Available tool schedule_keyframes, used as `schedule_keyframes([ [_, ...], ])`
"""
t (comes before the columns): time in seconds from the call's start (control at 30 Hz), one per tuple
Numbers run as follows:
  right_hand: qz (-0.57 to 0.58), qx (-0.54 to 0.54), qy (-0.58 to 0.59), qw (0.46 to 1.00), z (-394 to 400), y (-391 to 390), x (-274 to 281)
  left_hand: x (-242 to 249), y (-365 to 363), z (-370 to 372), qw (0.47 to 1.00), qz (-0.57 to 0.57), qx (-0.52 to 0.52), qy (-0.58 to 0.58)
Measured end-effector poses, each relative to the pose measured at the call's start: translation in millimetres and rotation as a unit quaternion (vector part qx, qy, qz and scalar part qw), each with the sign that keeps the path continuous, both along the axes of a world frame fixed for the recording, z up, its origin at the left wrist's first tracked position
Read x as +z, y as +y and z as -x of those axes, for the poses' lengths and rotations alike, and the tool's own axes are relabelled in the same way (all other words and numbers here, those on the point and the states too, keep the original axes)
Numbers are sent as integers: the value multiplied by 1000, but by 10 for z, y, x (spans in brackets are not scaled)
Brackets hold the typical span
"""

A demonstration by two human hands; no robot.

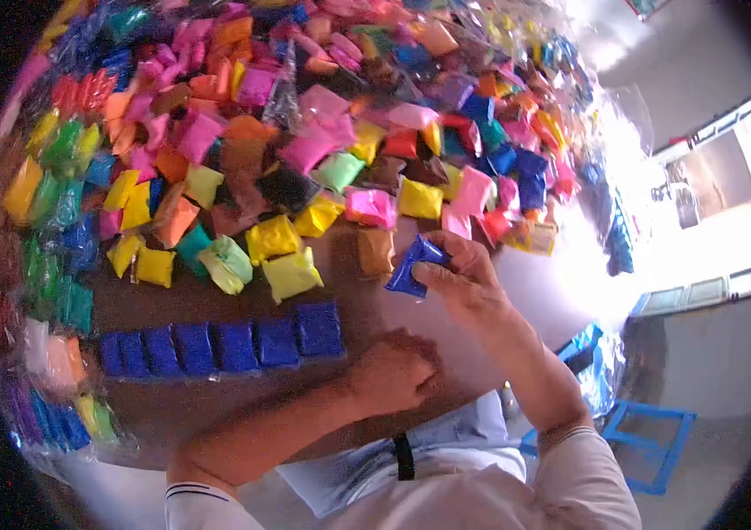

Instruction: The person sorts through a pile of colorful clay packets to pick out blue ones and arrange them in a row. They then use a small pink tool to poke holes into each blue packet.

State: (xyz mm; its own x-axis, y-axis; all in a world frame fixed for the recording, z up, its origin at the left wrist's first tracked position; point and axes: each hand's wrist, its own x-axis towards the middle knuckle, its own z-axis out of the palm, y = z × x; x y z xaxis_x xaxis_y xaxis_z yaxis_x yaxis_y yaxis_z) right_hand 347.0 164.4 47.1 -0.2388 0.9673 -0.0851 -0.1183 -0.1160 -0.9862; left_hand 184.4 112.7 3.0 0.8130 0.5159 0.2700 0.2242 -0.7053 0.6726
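Between the thumb and fingers of my right hand is a small blue packet, tilted and raised over the brown table. My left hand rests near the table's front edge with its fingers curled in, and nothing shows in it. To its left lies a row of several blue packets, side by side in a line. A brown packet sits just left of the held one.
A large heap of soft packets in many colours covers the far part of the table. Sorted colour groups, such as green packets, line the left side. On the right, a blue frame stands on the floor beyond the table.
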Motion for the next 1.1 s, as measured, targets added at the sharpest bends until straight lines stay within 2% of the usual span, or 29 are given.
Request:
schedule_keyframes([
  [0.03,3,-74,-93,993,-57,-110,-49,16,-9,-26,1000,18,1,-4],
  [0.13,-3,-58,-167,984,-79,-321,83,54,-39,2,999,50,21,0],
  [0.17,-14,-34,-269,962,-209,-342,-133,43,-40,-9,999,41,24,-1],
  [0.27,-217,-24,-338,916,-147,-387,-271,9,-88,-62,999,3,44,-10],
  [0.37,-244,-8,-409,879,-105,-408,-280,24,-133,-67,998,-18,60,4],
  [0.5,-226,-7,-332,916,-227,-355,-316,-27,-124,-96,996,-69,50,-25],
  [0.6,-213,-11,-287,934,-276,-352,-345,43,-161,-105,996,-24,75,48],
  [0.67,-177,-4,-273,946,-284,-328,-331,51,-155,-110,996,-41,75,29],
  [0.77,-257,-17,-263,930,-285,-301,-441,74,-125,-105,996,-50,69,23],
  [0.87,-199,-25,-165,966,-285,-269,-633,39,-127,-91,997,-42,69,5],
  [1.0,-88,1,-97,991,-331,-301,-356,28,-95,-85,998,12,55,-30],
  [1.1,-16,-13,31,999,-395,-266,-368,7,-72,-60,994,68,59,-66],
])
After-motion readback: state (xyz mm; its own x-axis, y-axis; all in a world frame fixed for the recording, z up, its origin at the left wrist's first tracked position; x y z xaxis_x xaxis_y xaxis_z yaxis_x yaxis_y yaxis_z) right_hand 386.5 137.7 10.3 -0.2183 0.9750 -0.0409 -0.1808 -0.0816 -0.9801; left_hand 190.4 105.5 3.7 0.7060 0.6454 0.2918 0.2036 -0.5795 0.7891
